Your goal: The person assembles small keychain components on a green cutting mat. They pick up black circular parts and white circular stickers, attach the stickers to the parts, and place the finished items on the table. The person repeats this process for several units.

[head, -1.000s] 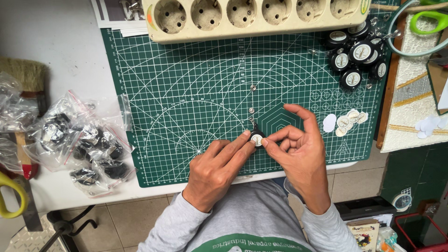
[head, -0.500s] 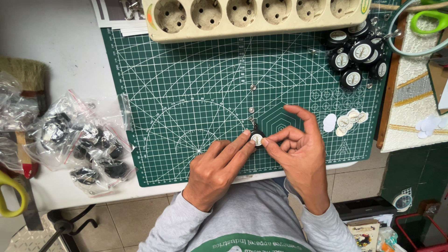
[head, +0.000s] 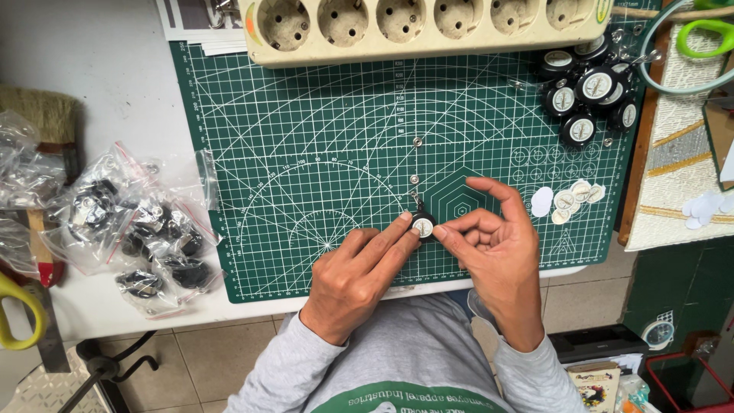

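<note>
1. Head view looks straight down on our two hands, which meet over the near middle of a green cutting mat (head: 306,153) lying on a white table (head: 115,92).
2. Our left hand (head: 355,279) is closed, its fingertips pinching the left edge of a small round black badge with a white face (head: 423,226).
3. Our right hand (head: 493,245) grips the same badge from the right with thumb and bent fingers; the index finger arches above it, clear of the mat.
4. The badge sits between both sets of fingertips, just above the mat surface, beside the printed hexagon. A short metal chain (head: 415,191) runs from it towards the far side, lying on the mat.
5. At the far right corner of the mat we note a heap of finished black badges (head: 585,92), well apart from the hands.
6. Near right of the hands lies a cluster of loose white round stickers (head: 569,199) on the mat.
7. Along the far edge rests a cream power strip (head: 428,27) with several round sockets.
8. To the left, off the mat, clear plastic bags of black parts (head: 145,237) sit on the table, with a brush (head: 38,115) beyond them.
9. Yellow scissor handles (head: 15,313) show at the near left edge.
</note>
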